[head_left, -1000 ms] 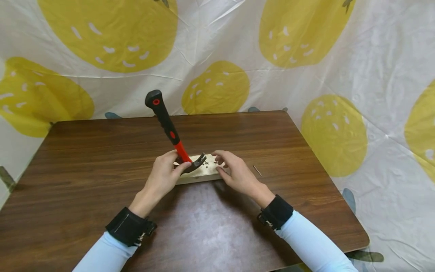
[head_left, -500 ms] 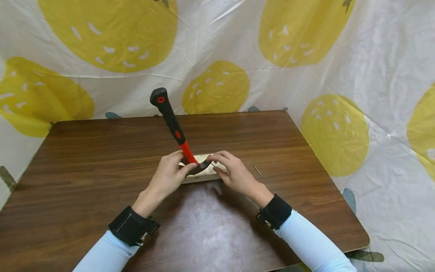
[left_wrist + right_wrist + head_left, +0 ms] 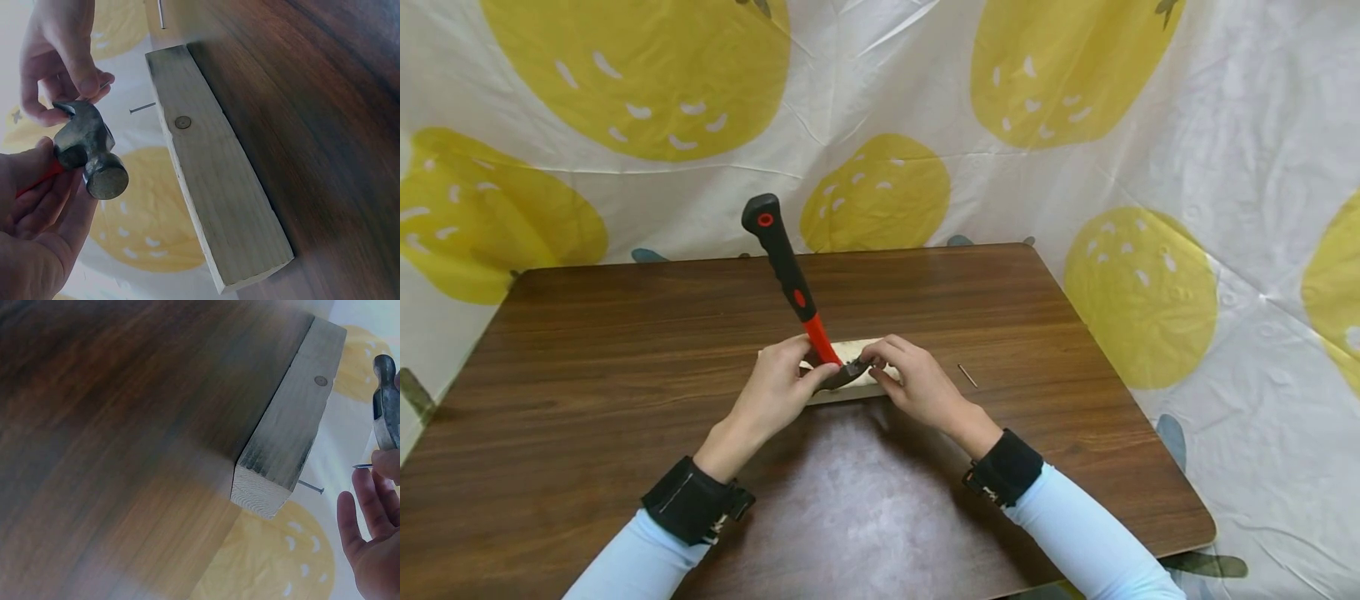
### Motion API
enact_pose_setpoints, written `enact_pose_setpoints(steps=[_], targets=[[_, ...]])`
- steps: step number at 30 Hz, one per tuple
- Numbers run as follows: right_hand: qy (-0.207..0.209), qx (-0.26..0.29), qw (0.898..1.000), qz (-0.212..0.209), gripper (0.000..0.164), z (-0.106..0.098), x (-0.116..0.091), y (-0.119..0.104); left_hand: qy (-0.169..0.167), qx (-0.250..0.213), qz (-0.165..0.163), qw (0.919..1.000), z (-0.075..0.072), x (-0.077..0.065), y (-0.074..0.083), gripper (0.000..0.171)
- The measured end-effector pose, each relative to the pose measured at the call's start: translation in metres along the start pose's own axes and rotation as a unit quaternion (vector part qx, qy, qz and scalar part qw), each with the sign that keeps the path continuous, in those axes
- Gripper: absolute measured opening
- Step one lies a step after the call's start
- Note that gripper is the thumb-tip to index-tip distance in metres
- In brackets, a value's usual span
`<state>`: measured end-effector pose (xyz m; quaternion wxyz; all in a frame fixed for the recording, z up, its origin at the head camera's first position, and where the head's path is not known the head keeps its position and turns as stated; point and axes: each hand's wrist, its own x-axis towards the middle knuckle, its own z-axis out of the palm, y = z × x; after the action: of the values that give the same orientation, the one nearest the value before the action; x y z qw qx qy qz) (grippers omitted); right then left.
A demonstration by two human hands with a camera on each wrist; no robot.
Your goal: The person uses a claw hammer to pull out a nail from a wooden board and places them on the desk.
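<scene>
My left hand (image 3: 772,385) grips a claw hammer (image 3: 784,268) by the neck, near the head, so the black-and-red handle leans up and away. In the left wrist view the steel hammer head (image 3: 87,140) is held above the wooden block (image 3: 203,175), apart from it. My right hand (image 3: 921,385) pinches a nail (image 3: 362,466) between thumb and forefinger, close to the claw. Whether nail and claw touch, I cannot tell. Another nail (image 3: 142,108) sticks out of the block's top face. My hands and the hammer hide part of the block in the head view.
A loose nail (image 3: 967,376) lies on the brown wood-grain table (image 3: 625,350), right of the block. Behind and to the right of the table hangs a white sheet (image 3: 865,75) printed with yellow fruit.
My left hand has shifted slightly right with the hammer, bringing the claw to my right fingertips. The right hand has barely moved, its fingers closing in at the claw.
</scene>
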<state>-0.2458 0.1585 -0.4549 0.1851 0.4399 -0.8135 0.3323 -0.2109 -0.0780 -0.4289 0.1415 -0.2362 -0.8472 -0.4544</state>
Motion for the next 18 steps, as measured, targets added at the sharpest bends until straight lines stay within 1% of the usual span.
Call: enact_pose_setpoints(steps=[6, 12, 15, 18], targets=[[0.007, -0.006, 1.000, -0.003, 0.027, 0.0017, 0.0011, 0.0012, -0.012, 0.013, 0.009, 0.9998, -0.0006, 0.0006, -0.0019, 0.012], [0.018, -0.001, 1.000, 0.002, 0.025, 0.0015, 0.0018, -0.0007, -0.021, 0.020, 0.008, 0.9995, 0.0002, 0.0005, -0.0020, 0.012], [0.029, 0.007, 1.000, 0.006, 0.025, 0.0014, 0.0014, -0.0014, -0.021, 0.023, 0.009, 0.9995, 0.0010, 0.0006, -0.0031, 0.012], [0.044, 0.018, 0.999, 0.014, 0.021, 0.0010, -0.0001, -0.0008, -0.022, 0.027, 0.008, 0.9994, 0.0015, 0.0001, -0.0046, 0.013]])
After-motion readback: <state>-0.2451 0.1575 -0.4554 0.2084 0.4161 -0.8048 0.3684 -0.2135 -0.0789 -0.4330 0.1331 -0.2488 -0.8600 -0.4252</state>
